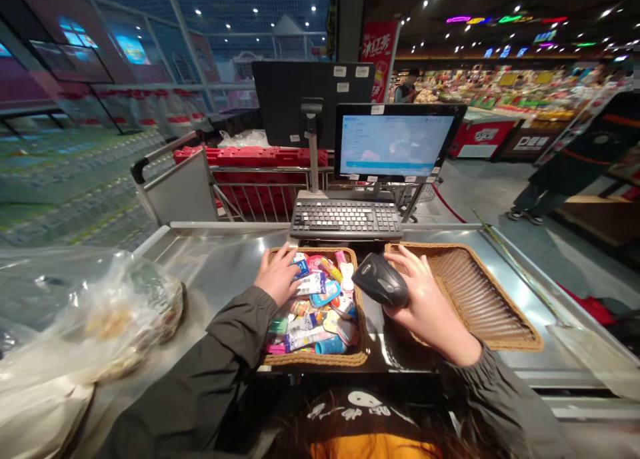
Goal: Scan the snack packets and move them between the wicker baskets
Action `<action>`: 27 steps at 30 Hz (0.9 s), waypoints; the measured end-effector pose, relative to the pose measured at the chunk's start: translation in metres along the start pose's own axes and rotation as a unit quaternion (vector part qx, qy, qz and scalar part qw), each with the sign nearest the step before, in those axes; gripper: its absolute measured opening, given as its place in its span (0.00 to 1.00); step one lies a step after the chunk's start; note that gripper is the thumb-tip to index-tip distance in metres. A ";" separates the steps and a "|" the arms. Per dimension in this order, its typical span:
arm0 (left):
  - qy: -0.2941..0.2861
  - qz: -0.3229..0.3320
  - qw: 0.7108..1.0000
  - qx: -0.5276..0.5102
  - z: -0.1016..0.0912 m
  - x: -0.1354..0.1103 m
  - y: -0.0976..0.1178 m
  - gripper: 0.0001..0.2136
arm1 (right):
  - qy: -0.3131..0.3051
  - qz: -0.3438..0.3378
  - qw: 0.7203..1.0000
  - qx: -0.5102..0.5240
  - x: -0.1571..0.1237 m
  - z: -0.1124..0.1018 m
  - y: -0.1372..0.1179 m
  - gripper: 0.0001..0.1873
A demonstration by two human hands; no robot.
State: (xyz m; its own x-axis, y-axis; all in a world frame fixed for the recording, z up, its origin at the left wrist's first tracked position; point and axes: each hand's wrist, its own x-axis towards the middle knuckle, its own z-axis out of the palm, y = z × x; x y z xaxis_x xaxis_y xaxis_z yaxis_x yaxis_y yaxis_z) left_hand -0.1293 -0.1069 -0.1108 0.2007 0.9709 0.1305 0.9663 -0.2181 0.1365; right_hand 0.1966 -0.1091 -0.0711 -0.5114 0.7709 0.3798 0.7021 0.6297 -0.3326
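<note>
My right hand (425,298) is wrapped round a black handheld barcode scanner (381,280), held above the gap between two brown wicker baskets. The left wicker basket (320,360) is full of small, brightly coloured packs and tubes. Over its far left corner lies my left hand (277,276), fingers spread and reaching onto the goods. Its fingertips are beside a small blue pack (301,264) and a white-and-blue pack (311,284); nothing shows in its grip. To the right, partly behind my right wrist, sits the other wicker basket (480,292), with its ribbed bottom visible.
A black keyboard (346,218) and a lit monitor (395,146) stand at the back of the metal counter (210,266). Clear plastic bags (110,312) bulge at the left. Behind are a shopping cart (175,186) and, at right, a standing person (575,166).
</note>
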 end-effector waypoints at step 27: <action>-0.211 0.090 0.973 0.010 0.205 0.190 0.297 0.25 | 0.121 0.152 0.980 -0.048 -0.060 -0.075 0.173 0.23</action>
State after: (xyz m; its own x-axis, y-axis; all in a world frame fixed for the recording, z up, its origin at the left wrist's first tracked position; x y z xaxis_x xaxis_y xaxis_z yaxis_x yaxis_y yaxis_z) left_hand 0.2291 0.0325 -0.2470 0.4118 0.8718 -0.2653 0.9112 -0.3912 0.1288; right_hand 0.3857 -0.0536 -0.0863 -0.1467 0.8683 0.4738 0.8528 0.3538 -0.3843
